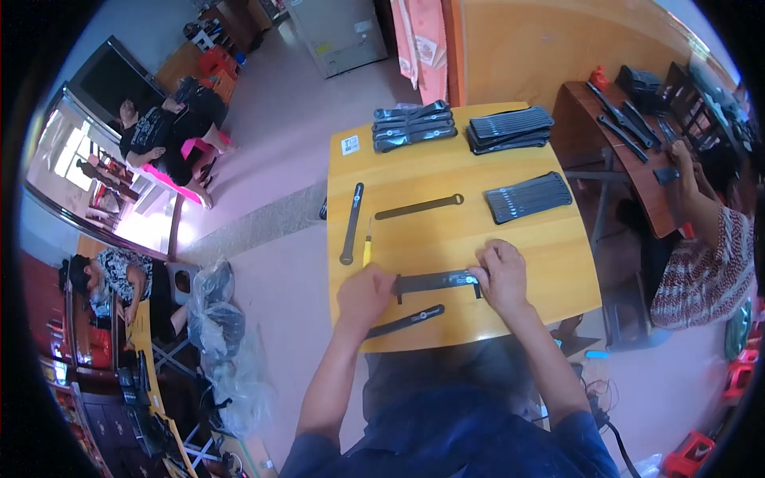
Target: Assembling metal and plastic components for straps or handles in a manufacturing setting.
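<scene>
Near the front edge of the yellow table, a flat black strap stretches level between my hands, its two ends bent downward. My left hand is closed at its left end. At the other end my right hand pinches it, thumb on top. A loose black strap lies slanted just below, partly by my left wrist. Beyond my left hand rests a thin tool with a yellow handle, its point facing away. Two more loose straps lie further up, one upright and one crosswise with a holed end.
Bundled straps and a stack of straps occupy the far side of the yellow table; another strap pile lies at right. A co-worker sits at a brown table on the right. Other people sit at left, near plastic bags.
</scene>
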Action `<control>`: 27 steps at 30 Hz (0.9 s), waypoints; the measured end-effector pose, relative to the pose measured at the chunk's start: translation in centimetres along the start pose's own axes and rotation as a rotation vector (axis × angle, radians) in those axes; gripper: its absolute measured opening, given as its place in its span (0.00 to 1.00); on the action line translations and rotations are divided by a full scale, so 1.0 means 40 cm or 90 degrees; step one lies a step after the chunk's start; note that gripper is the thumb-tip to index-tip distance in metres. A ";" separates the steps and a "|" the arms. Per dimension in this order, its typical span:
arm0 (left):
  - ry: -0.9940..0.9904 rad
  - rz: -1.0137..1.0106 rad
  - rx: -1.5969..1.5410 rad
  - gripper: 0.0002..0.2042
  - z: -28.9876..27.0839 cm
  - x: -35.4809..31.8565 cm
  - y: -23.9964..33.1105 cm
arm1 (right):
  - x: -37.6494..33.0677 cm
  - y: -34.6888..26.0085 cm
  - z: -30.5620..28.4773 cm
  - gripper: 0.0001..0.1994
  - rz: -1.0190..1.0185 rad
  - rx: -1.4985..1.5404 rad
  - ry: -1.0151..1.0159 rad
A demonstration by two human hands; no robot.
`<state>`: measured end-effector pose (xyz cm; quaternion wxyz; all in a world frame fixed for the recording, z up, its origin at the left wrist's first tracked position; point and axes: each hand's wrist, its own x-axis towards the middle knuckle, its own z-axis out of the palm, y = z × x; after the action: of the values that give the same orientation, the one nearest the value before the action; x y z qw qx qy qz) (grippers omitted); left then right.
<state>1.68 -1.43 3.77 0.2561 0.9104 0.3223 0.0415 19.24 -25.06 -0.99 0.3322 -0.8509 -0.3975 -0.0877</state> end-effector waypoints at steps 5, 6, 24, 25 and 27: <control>0.197 0.262 -0.033 0.17 0.061 0.025 0.076 | 0.000 -0.058 -0.022 0.19 -0.039 0.006 0.028; 0.233 0.340 -0.031 0.21 0.086 0.044 0.085 | -0.007 -0.084 -0.018 0.23 -0.075 -0.030 -0.013; 0.059 0.365 0.108 0.28 0.193 0.139 0.076 | -0.099 -0.048 -0.023 0.46 -0.092 -0.154 -0.346; 0.064 0.364 0.106 0.28 0.194 0.141 0.073 | -0.096 -0.041 -0.025 0.47 -0.088 -0.151 -0.337; 0.039 0.363 0.109 0.29 0.193 0.145 0.071 | -0.095 -0.033 -0.025 0.47 -0.089 -0.152 -0.324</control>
<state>9.74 -3.16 -2.04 0.1464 0.9808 0.0638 0.1116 15.84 -27.42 -1.12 0.1121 -0.8493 -0.5125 0.0599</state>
